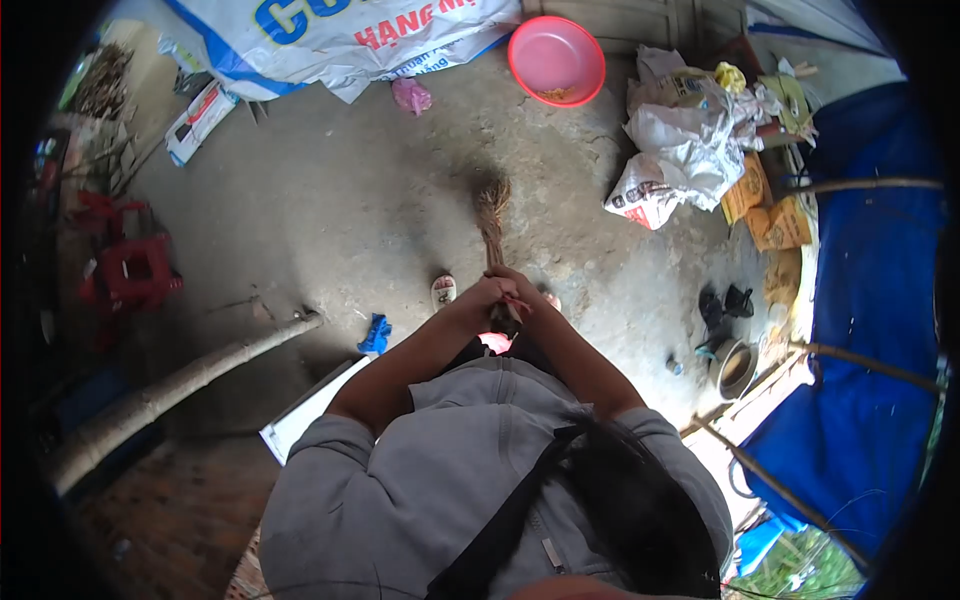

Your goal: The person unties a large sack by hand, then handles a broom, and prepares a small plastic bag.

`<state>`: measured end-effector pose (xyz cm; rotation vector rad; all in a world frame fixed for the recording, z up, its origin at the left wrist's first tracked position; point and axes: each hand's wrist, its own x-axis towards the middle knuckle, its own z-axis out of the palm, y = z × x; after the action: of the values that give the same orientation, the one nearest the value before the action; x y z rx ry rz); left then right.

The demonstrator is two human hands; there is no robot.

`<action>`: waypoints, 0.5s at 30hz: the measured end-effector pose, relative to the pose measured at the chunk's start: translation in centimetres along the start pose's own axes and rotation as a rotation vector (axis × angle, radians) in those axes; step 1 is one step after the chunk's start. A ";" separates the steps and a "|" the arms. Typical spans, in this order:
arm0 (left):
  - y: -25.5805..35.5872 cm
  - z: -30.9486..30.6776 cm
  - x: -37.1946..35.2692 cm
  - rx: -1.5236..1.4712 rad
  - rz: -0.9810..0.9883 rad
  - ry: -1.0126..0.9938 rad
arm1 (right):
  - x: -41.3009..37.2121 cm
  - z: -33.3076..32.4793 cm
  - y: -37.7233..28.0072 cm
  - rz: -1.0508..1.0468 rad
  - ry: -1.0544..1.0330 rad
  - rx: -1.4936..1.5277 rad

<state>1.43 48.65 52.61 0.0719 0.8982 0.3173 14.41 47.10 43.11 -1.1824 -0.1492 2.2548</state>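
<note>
Both of my hands are together in front of my body, closed round a brown bundle of dry stalks. My left hand and my right hand touch each other, and which fingers overlap is hard to make out. The frayed end of the bundle points away from me over the concrete floor. A red strip shows at the hands, and a dark end of the bundle sticks out toward my body.
A pink basin stands ahead, with white sacks to its right. Red stools are at the left, near a wooden pole. A blue cloth lies left of my feet. A pot and blue tarpaulin are right.
</note>
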 end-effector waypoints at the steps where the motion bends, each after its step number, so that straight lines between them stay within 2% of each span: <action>1: -0.4 1.1 0.6 0.053 -0.066 -0.002 | -1.2 -0.8 -0.8 0.051 0.001 0.053; 2: -0.8 2.3 1.3 0.104 -0.129 -0.003 | -2.2 -1.6 -1.7 0.104 0.003 0.103; 3: -0.8 3.7 1.6 0.093 -0.172 -0.061 | -3.3 -2.4 -2.2 0.031 0.068 0.017; 6: -3.7 2.7 9.3 0.039 -0.112 -0.152 | -4.0 -5.7 -4.1 -0.008 0.110 -0.046; 7: -2.4 5.8 7.8 0.072 -0.049 -0.097 | 0.7 -13.3 -0.9 -0.333 -0.030 -0.376; 8: -2.3 6.3 8.9 0.051 -0.022 -0.077 | 1.7 -15.0 -1.4 -0.316 -0.063 -0.391; 10: -2.1 5.9 11.6 -0.073 0.025 -0.323 | 2.9 -16.9 -3.3 -0.016 0.140 0.048; 11: -2.1 6.1 11.9 -0.169 0.012 -0.240 | -1.4 -12.2 -7.6 0.156 -0.031 0.094; 12: -2.8 5.1 12.9 -0.176 0.033 -0.220 | 0.6 -13.8 -7.1 0.171 -0.055 0.085; 14: -4.2 2.8 15.7 -0.371 0.073 -0.097 | 6.9 -19.4 -5.7 0.252 -0.294 -0.166; 15: -3.1 4.1 12.9 -0.356 0.048 -0.114 | 4.3 -16.7 -6.6 0.226 -0.303 -0.234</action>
<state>12.89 49.86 44.78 -0.2158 0.7173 0.5085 28.54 52.19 32.32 -1.0040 -0.4262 2.6674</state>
